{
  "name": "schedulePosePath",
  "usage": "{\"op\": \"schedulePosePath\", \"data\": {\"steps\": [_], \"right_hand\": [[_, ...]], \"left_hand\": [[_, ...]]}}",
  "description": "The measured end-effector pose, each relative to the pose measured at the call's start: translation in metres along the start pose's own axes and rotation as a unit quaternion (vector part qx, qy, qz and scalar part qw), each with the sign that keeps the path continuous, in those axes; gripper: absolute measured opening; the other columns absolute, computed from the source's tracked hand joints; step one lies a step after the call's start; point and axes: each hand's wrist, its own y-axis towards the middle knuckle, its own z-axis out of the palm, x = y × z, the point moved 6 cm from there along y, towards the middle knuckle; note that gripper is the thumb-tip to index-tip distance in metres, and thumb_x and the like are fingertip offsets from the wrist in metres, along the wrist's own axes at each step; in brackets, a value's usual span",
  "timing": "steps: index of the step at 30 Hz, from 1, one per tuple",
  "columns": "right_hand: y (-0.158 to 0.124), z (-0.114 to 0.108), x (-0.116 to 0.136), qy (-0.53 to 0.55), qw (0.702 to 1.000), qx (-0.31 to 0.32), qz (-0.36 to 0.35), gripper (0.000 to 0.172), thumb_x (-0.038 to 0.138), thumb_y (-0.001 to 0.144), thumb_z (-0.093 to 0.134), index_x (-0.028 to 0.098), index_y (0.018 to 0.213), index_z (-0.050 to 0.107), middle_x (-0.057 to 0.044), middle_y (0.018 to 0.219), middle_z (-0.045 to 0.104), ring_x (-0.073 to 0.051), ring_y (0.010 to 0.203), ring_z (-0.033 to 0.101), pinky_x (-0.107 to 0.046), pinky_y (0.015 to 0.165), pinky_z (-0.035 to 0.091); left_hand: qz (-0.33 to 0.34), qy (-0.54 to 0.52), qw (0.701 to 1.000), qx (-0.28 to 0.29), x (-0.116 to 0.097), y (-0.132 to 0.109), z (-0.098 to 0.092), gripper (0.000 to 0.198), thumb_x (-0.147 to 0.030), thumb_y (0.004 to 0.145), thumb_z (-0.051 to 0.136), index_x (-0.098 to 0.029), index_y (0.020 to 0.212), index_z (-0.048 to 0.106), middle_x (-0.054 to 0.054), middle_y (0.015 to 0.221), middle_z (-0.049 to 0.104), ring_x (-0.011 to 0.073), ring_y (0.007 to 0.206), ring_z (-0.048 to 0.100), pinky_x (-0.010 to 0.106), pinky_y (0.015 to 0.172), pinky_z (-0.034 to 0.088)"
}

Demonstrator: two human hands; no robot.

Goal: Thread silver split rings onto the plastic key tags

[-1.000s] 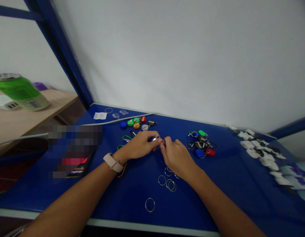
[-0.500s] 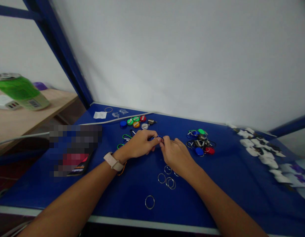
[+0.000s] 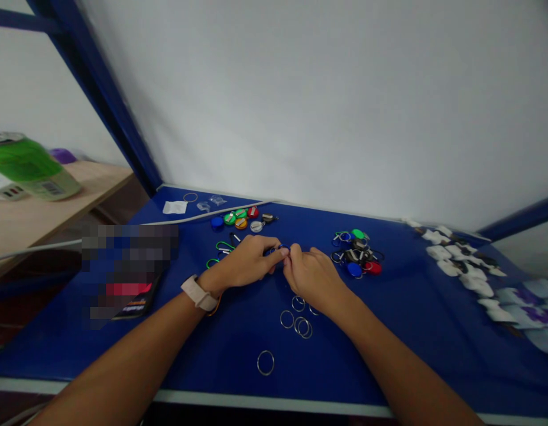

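In the middle of the table both my hands meet at a small blue carabiner (image 3: 283, 246), mostly covered by my fingers. My left hand (image 3: 250, 258) is closed and pinches it from the left; a pale strap circles that wrist. From the right, my right hand (image 3: 312, 273) is closed with its fingertips against the same piece. Whether a ring is also between the fingers is hidden. Several split key rings (image 3: 287, 319) lie below my right hand, one (image 3: 265, 362) apart near the front edge. Green carabiners (image 3: 224, 245) lie partly behind my left hand.
Loose badge reels (image 3: 240, 223) lie at the back. A pile of reels with carabiners and rings (image 3: 357, 254) sits to the right. White-and-black pieces (image 3: 460, 260) line the far right. A white cable (image 3: 198, 218) crosses the back left, near a blurred packet (image 3: 132, 272).
Both hands stay together at the blue carabiner, with only a slight shift of the fingers. The whole view has moved a little, so everything sits slightly further left.
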Motion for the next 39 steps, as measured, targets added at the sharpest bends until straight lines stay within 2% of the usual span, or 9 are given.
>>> {"op": "schedulePosePath", "data": {"steps": [4, 8, 13, 16, 20, 24, 29, 33, 39], "right_hand": [[0.001, 0.000, -0.004, 0.012, 1.000, -0.001, 0.008, 0.022, 0.023, 0.101, 0.031, 0.014, 0.096, 0.051, -0.012, 0.076, 0.072, -0.026, 0.071, 0.070, -0.035, 0.071, 0.039], [0.001, 0.001, -0.013, 0.072, 0.996, 0.016, 0.044, 0.024, 0.025, 0.102, 0.029, 0.014, 0.100, 0.050, -0.012, 0.079, 0.072, -0.025, 0.070, 0.069, -0.032, 0.059, 0.030], [0.001, 0.005, -0.020, 0.161, 0.985, 0.016, 0.060, 0.027, 0.026, 0.103, 0.025, 0.014, 0.098, 0.049, -0.011, 0.079, 0.071, -0.022, 0.066, 0.066, -0.032, 0.057, 0.022], [0.000, 0.007, -0.022, 0.195, 0.979, 0.015, 0.066, 0.029, 0.028, 0.104, 0.024, 0.016, 0.096, 0.049, -0.011, 0.079, 0.070, -0.021, 0.067, 0.065, -0.031, 0.058, 0.024], [0.000, 0.007, -0.022, 0.223, 0.972, 0.020, 0.069, 0.029, 0.028, 0.105, 0.024, 0.017, 0.095, 0.048, -0.010, 0.079, 0.069, -0.020, 0.068, 0.064, -0.031, 0.061, 0.027], [0.001, 0.006, -0.021, 0.227, 0.971, 0.024, 0.075, 0.030, 0.030, 0.105, 0.024, 0.017, 0.094, 0.048, -0.009, 0.078, 0.067, -0.019, 0.067, 0.062, -0.031, 0.061, 0.027], [0.001, 0.007, -0.022, 0.230, 0.969, 0.019, 0.087, 0.031, 0.030, 0.105, 0.023, 0.016, 0.095, 0.048, -0.011, 0.078, 0.068, -0.021, 0.067, 0.062, -0.032, 0.061, 0.026], [0.001, 0.007, -0.022, 0.241, 0.966, 0.014, 0.087, 0.031, 0.030, 0.104, 0.022, 0.016, 0.094, 0.048, -0.011, 0.077, 0.067, -0.021, 0.067, 0.062, -0.032, 0.061, 0.027], [-0.001, 0.005, -0.021, 0.256, 0.961, -0.007, 0.105, 0.030, 0.029, 0.104, 0.022, 0.017, 0.095, 0.047, -0.010, 0.074, 0.065, -0.022, 0.064, 0.061, -0.032, 0.060, 0.026]], "left_hand": [[0.034, 0.014, 0.999, -0.010, -0.004, 0.000, -0.002, 0.035, -0.042, 0.097, 0.049, -0.017, 0.078, 0.063, 0.000, 0.067, 0.065, 0.0128, 0.059, 0.059, 0.025, 0.060, 0.042], [0.058, 0.039, 0.997, -0.015, -0.002, 0.000, -0.004, 0.021, -0.032, 0.093, 0.056, -0.018, 0.104, 0.066, 0.004, 0.091, 0.071, 0.0170, 0.078, 0.063, 0.029, 0.072, 0.047], [0.071, 0.050, 0.996, -0.008, 0.003, -0.001, -0.001, 0.036, -0.023, 0.093, 0.054, -0.017, 0.129, 0.052, 0.008, 0.103, 0.069, 0.0197, 0.084, 0.065, 0.035, 0.077, 0.050], [0.091, 0.011, 0.996, -0.008, 0.001, -0.001, 0.000, 0.028, -0.021, 0.096, 0.050, -0.017, 0.124, 0.048, 0.008, 0.103, 0.069, 0.0204, 0.091, 0.067, 0.035, 0.079, 0.051], [0.108, 0.014, 0.994, -0.015, 0.001, 0.000, 0.001, 0.014, -0.019, 0.097, 0.051, -0.019, 0.110, 0.050, 0.004, 0.095, 0.068, 0.0185, 0.086, 0.066, 0.034, 0.077, 0.051], [0.133, 0.095, 0.986, -0.042, 0.002, -0.001, 0.000, 0.017, -0.017, 0.094, 0.056, -0.020, 0.110, 0.051, 0.004, 0.097, 0.067, 0.0189, 0.088, 0.066, 0.033, 0.078, 0.051], [0.173, 0.235, 0.955, -0.058, -0.004, -0.005, 0.001, 0.015, -0.015, 0.095, 0.055, -0.016, 0.111, 0.053, 0.009, 0.103, 0.064, 0.0231, 0.098, 0.063, 0.038, 0.086, 0.050], [0.173, 0.234, 0.954, -0.071, -0.006, -0.005, -0.002, 0.016, -0.017, 0.096, 0.055, -0.017, 0.112, 0.053, 0.008, 0.102, 0.065, 0.0224, 0.096, 0.064, 0.036, 0.085, 0.051], [0.168, 0.215, 0.954, -0.121, -0.007, -0.005, -0.008, 0.015, -0.019, 0.094, 0.058, -0.017, 0.108, 0.054, 0.005, 0.093, 0.066, 0.0184, 0.081, 0.063, 0.032, 0.073, 0.050]]}}
